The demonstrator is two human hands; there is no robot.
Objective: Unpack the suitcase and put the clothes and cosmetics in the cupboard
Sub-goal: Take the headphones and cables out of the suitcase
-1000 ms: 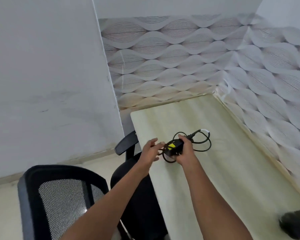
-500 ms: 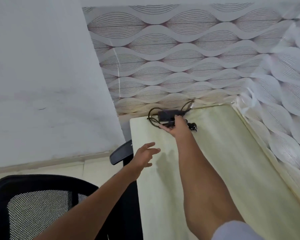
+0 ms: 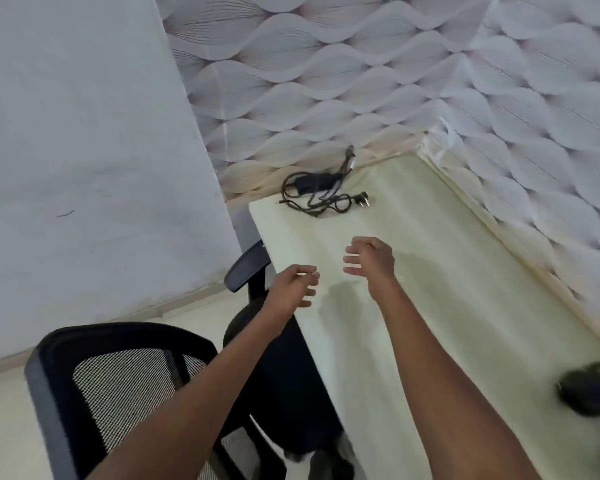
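In the corner where a plain grey wall (image 3: 84, 150) meets wavy-patterned wallpaper (image 3: 326, 81), a pale wooden desk (image 3: 465, 306) runs toward the camera. To its left stands a black office chair (image 3: 125, 386) with a mesh back, its armrest (image 3: 246, 266) just beside the desk's edge. Both bare forearms reach out over the near part of the desk. The left hand (image 3: 291, 285) hangs over the desk's left edge with fingers loosely curled, holding nothing; the right hand (image 3: 371, 261) hovers above the desk top, fingers relaxed and spread, also holding nothing. A black charger with its tangled cable (image 3: 314, 190) lies at the far end of the desk against the wallpaper, well apart from both hands. A blurred dark object (image 3: 589, 393) sits at the desk's near right. No suitcase, clothes or cosmetics can be made out here.
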